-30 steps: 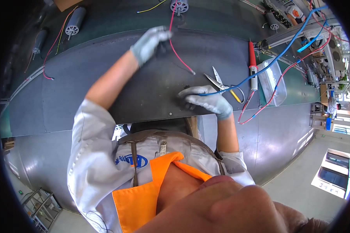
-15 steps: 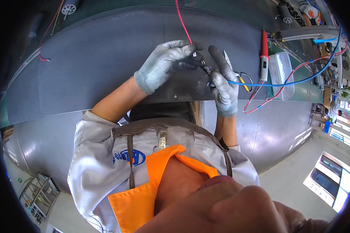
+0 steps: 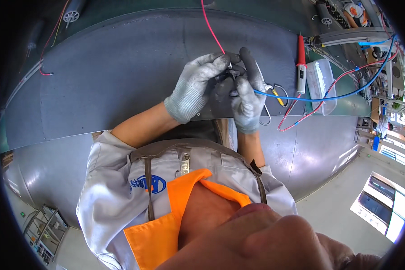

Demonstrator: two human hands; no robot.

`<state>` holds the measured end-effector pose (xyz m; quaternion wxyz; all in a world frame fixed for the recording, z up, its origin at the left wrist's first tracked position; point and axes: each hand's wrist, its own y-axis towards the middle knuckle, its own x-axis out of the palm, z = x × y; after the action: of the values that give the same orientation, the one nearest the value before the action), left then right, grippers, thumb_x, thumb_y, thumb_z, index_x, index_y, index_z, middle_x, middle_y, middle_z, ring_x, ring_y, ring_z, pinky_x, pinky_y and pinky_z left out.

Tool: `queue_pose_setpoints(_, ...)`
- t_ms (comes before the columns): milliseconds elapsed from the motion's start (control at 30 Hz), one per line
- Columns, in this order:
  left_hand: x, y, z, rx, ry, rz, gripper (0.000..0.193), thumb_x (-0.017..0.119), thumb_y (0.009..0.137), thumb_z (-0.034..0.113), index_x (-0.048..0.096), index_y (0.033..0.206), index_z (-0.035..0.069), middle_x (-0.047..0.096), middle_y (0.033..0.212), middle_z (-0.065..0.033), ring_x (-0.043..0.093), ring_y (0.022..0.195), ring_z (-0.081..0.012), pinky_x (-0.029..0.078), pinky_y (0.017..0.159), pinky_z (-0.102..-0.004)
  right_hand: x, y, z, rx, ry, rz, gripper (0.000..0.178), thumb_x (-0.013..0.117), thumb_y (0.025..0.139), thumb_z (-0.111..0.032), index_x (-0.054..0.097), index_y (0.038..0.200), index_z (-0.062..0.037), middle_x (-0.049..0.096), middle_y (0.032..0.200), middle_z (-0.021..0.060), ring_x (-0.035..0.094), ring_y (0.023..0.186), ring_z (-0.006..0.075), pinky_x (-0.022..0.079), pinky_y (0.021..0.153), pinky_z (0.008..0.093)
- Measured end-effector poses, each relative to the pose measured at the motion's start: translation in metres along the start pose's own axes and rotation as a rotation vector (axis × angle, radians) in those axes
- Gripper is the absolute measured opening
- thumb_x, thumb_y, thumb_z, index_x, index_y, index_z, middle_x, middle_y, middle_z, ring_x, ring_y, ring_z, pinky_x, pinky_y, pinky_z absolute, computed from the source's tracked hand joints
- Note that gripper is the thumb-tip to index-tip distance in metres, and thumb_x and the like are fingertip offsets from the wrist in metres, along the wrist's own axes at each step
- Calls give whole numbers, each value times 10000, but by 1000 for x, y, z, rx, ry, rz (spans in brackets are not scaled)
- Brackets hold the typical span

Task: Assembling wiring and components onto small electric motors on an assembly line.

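Observation:
Both of my hands wear grey gloves and meet over the dark grey mat (image 3: pixel 121 76). My left hand (image 3: pixel 198 83) pinches the end of a thin red wire (image 3: pixel 211 33) that runs away to the far edge. My right hand (image 3: pixel 247 92) grips the end of a blue wire (image 3: pixel 328 95) that trails off to the right. The two wire ends come together between my fingertips, and the joint itself is hidden by the fingers.
A red-handled soldering iron (image 3: pixel 301 60) lies right of my hands, beside a clear plastic box (image 3: pixel 324 85). Scissors (image 3: pixel 274 96) lie partly under my right hand. More red and blue wires loop at the right. A small wheel (image 3: pixel 69 15) sits far left.
My left hand came in from the far left with the red wire, and my right hand lifted the blue wire. Both hands now meet at the mat's centre.

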<state>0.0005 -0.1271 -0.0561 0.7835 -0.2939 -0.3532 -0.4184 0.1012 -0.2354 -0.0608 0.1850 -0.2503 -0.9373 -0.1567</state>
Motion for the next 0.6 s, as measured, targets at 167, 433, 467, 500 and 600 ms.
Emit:
queue_pose_setpoints(167, -6, 9, -7, 10, 21, 66, 289, 511, 1037, 231, 643, 1171, 12, 618, 845, 37, 455, 613, -40, 318, 509, -210, 11, 3, 23, -50, -7, 131, 674, 631, 981, -116, 284, 1531, 63, 644, 1060, 120, 660, 775, 160, 556, 699, 291)
queue_pose_setpoints(433, -55, 16, -12, -1, -47, 9, 339, 459, 1034, 248, 621, 1225, 19, 605, 1349, -218, 594, 1240, -337, 473, 1037, -472, -119, 40, -43, -194, -1307, 200, 676, 782, 808, -120, 516, 1423, -31, 690, 1207, 154, 671, 1099, 312, 518, 954, 389)
queue_pose_setpoints(467, -55, 18, -12, -1, -55, 0, 339, 459, 1034, 248, 621, 1225, 19, 605, 1349, -218, 594, 1240, -337, 473, 1037, -472, -158, 45, -53, -217, -1536, 375, 573, 742, 843, -140, 558, 1372, -25, 704, 1147, 197, 695, 1007, 361, 534, 891, 423)
queue_pose_setpoints(500, -59, 20, -13, -1, -86, -40, 343, 466, 1031, 255, 622, 1223, 18, 605, 1345, -221, 589, 1245, -342, 472, 1038, -473, -181, 53, -64, 27, -1673, 530, 519, 723, 860, -160, 575, 1340, -27, 718, 1060, 216, 690, 948, 383, 531, 838, 459)
queue_pose_setpoints(600, -54, 22, -19, 2, -167, -127, 355, 482, 1023, 274, 628, 1216, 15, 601, 1347, -227, 577, 1260, -353, 466, 1044, -478, -268, 60, -61, 67, -1980, 608, 337, 706, 925, -237, 678, 1168, -6, 734, 897, 189, 713, 818, 306, 548, 764, 422)
